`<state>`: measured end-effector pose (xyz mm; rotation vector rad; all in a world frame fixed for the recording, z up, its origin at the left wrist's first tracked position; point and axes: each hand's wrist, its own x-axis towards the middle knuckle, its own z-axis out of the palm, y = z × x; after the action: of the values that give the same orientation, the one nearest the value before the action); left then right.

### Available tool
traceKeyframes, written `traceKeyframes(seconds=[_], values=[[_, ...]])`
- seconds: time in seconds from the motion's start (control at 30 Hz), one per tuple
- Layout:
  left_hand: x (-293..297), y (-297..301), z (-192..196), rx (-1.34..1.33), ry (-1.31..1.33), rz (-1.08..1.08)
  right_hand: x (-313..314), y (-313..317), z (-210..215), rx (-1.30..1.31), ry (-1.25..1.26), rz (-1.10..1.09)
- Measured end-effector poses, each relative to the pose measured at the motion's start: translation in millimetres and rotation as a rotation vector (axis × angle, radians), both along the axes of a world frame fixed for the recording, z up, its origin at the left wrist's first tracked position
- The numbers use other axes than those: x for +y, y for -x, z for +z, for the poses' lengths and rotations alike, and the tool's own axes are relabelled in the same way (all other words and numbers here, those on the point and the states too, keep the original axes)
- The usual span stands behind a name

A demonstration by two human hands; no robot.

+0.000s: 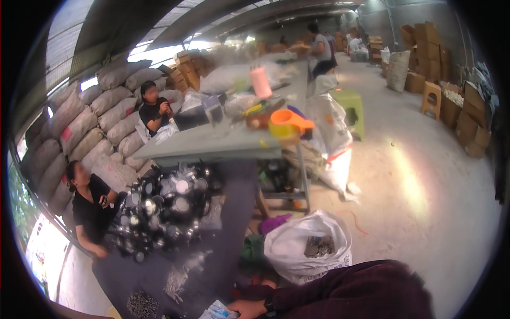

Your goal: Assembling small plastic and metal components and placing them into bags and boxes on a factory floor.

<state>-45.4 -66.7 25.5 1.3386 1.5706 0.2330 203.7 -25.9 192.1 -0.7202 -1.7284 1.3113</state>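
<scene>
Hazy daylight falls through roof panels point(65, 34) on the left; glare streaks the right floor point(413, 186); the far desk point(196, 142) looks smudged; straight edges bow toward blackened corners.

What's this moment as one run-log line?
right hand: holding blue-white packet | left hand: not in view | dark tabletop: round parts heaped

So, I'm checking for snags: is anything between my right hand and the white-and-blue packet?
Nothing visible: your right hand is on the packet, at its right edge.

Sunlit concrete floor point(382, 159), grey wall point(401, 16), green stool point(346, 97)
</scene>
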Motion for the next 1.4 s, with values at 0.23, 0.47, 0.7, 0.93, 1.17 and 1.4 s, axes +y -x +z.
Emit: traceKeyframes(seconds=[0.23, 0.47, 0.7, 0.93, 1.17, 1.4], values=[[-3.2, -5.0, 9.4, 0.011, -0.056, -0.052, 8.5, 3.6, -18.7, -0.056, -0.142, -0.058], [-6.7, -8.6, 17.3, 0.017, -0.113, -0.100, 7.0, 4.3, -15.8, -0.009, -0.120, -0.037], [-11.2, -2.2, 10.4, 0.038, -0.308, -0.213, 5.6, 4.5, -12.8, -0.023, -0.123, -0.029], [-12.8, -7.0, 24.1, -0.218, -0.063, -0.008, 1.5, 1.8, -5.2, 0.056, 0.009, 0.011], [-0.7, 4.4, -19.5, -0.105, 0.007, 0.041, 0.2, -0.9, -1.1, 0.024, 0.069, 0.031], [1.2, 27.2, -64.9, -0.085, -0.099, -0.022, 0.9, 0.3, -1.0, -0.033, -0.054, -0.018]])
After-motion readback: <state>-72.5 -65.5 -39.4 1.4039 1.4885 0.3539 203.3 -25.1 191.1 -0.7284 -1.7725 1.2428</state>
